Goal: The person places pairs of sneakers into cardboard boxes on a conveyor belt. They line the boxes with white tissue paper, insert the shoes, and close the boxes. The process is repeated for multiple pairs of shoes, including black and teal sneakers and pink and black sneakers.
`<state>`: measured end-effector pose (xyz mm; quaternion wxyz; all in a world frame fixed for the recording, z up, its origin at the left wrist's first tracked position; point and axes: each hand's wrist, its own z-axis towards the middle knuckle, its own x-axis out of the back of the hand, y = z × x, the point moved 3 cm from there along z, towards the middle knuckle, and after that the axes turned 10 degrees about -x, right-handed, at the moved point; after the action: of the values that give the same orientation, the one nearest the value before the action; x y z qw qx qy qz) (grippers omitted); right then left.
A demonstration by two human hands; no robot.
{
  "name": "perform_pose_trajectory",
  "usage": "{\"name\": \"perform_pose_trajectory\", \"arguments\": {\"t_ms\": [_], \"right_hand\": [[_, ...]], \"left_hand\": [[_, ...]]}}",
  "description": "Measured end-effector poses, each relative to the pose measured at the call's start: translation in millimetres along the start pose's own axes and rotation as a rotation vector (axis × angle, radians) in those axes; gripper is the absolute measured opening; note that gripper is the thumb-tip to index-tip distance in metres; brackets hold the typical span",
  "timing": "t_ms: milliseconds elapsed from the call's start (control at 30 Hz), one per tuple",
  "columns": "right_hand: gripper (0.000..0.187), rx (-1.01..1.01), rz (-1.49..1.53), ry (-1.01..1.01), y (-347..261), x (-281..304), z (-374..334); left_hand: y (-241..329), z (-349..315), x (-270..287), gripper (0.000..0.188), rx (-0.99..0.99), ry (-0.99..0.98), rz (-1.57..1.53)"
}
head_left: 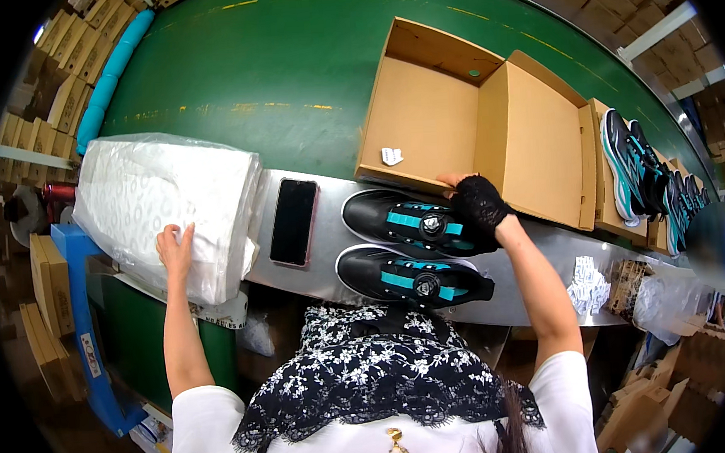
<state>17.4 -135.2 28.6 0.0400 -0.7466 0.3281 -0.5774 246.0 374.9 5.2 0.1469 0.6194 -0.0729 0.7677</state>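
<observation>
My left hand [176, 248] rests on a stack of white tissue paper [140, 186] in a clear plastic bag, its fingers spread a little. In a black lace fingerless glove, my right hand [479, 203] grips the near wall of an open brown shoebox [434, 110], thumb side hidden. A small white paper slip [391, 156] lies inside the box. Just below that hand sit two black sneakers with teal straps and round dials, the upper sneaker [395, 220] partly covered by the glove and the lower sneaker [399, 278] nearer me.
Between the paper and the sneakers lies a dark-screened phone [294, 222] on the metal ledge. The green conveyor belt [260, 50] runs behind. More boxed sneakers [625, 169] line up at right, near a pile of white slips [588, 286]. A blue frame [96, 342] stands at left.
</observation>
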Motion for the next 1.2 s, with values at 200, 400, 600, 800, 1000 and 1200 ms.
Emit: {"name": "perform_pose_trajectory", "arguments": {"t_ms": [200, 400, 600, 800, 1000, 1200], "right_hand": [[0.031, 0.147, -0.117, -0.068, -40.2, 37.9, 30.9], [0.027, 0.036, -0.122, -0.025, -15.6, -21.9, 35.3], [0.051, 0.436, 0.386, 0.152, -91.3, 15.6, -6.7], [0.04, 0.102, 1.206, 0.357, -94.3, 70.4, -15.1], [0.031, -0.272, 1.604, 1.279, 96.3, 96.3, -26.0], [0.038, -0.543, 1.405, 1.655, 214.2, 100.6, -120.2]], "left_hand": [[-29.0, 4.5, 14.7, 0.02, 0.058, 0.058, -0.361], [20.1, 65.5, 174.1, 0.018, 0.047, 0.502, -0.842], [220.9, 62.7, 184.7, 0.014, -0.233, 0.337, -1.069], [414.9, 63.9, 135.8, 0.019, -0.459, -0.292, -1.712], [426.6, 57.7, 117.4, 0.043, -1.057, 0.156, -0.623], [318.3, 93.6, 38.9, 0.065, -0.93, 0.16, -0.105]]}}
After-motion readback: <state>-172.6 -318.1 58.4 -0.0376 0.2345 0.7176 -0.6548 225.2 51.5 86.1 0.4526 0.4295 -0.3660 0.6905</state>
